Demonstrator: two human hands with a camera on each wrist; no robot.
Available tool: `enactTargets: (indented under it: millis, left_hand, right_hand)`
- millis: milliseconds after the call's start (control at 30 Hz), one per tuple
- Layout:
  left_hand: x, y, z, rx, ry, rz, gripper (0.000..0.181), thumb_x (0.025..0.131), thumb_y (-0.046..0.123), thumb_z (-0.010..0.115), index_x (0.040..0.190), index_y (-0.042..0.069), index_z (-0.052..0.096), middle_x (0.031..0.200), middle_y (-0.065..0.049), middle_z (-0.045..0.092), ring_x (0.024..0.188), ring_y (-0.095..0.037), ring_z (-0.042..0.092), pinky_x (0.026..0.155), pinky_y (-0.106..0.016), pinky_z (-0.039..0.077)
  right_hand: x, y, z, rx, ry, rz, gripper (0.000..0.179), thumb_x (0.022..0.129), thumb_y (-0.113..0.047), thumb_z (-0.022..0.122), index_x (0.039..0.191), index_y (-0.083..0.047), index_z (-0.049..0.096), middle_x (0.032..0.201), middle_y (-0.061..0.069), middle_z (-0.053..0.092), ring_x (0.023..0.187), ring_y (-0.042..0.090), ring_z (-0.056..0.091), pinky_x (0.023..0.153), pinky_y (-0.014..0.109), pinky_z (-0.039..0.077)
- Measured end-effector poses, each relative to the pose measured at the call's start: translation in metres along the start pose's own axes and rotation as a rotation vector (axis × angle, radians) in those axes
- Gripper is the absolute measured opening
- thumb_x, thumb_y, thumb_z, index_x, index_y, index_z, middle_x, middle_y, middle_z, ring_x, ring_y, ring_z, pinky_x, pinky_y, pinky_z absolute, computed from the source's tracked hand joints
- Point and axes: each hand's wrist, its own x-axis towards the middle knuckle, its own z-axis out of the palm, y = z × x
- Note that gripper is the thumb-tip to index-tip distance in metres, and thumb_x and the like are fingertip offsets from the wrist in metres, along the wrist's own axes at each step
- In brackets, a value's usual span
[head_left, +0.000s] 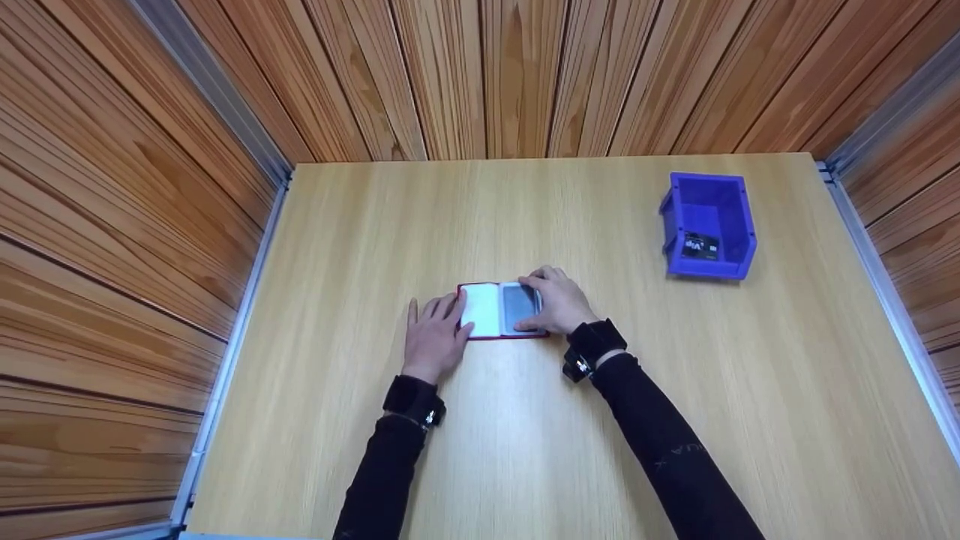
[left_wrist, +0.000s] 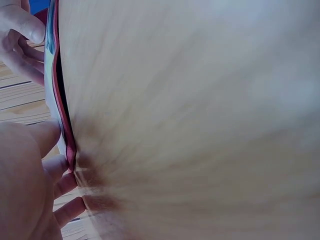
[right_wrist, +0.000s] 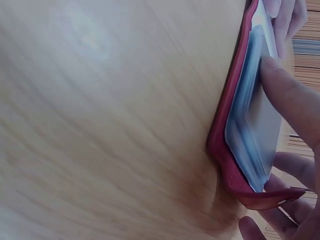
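Observation:
A red card holder (head_left: 484, 311) lies spread flat on the table, a white page on its left half and a stack of clear plastic sleeves (right_wrist: 245, 120) on its right. At its left edge my left hand (head_left: 435, 341) rests with fairly straight fingers, the thumb (left_wrist: 45, 132) touching the page. My right hand (head_left: 564, 301) holds the right half. In the right wrist view its thumb (right_wrist: 282, 87) presses on the sleeves while the other fingers curl round the outer edge, beside a raised red cover flap (right_wrist: 267, 197). Part of the right edge is hidden by that hand.
A blue plastic bin (head_left: 709, 178) stands at the table's back right, with a black card (head_left: 700, 245) inside near its front. Wood-plank walls (head_left: 517, 82) and metal posts border the wooden table (head_left: 360, 225).

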Motion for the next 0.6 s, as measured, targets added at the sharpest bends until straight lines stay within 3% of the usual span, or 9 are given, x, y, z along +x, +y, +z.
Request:
enactTargets:
  millis: [333,600]
  left_hand:
    - [0.0006,-0.0002,-0.0001,0.011,-0.018,-0.004,0.061,0.108,0.046,0.045,0.162,0.021,0.037,0.16,-0.004,0.046,0.15,-0.029,0.039,0.128,-0.063,0.012]
    - [0.0007,0.0005,0.0004,0.006,-0.021,-0.007,0.061,0.108,0.047,0.046,0.163,0.021,0.036,0.161,-0.004,0.045,0.15,-0.029,0.039,0.128,-0.063,0.011]
  right_hand:
    - [0.0011,0.0003,0.0014,-0.041,0.051,-0.036,0.09,0.064,-0.044,0.098,0.139,-0.007,0.064,0.134,0.016,0.06,0.124,0.036,0.055,0.103,0.051,0.05]
    - [0.005,-0.0022,0.0008,0.028,0.025,0.027,0.084,0.062,-0.036,0.101,0.13,-0.004,0.063,0.135,0.017,0.056,0.124,0.037,0.053,0.107,0.052,0.048]
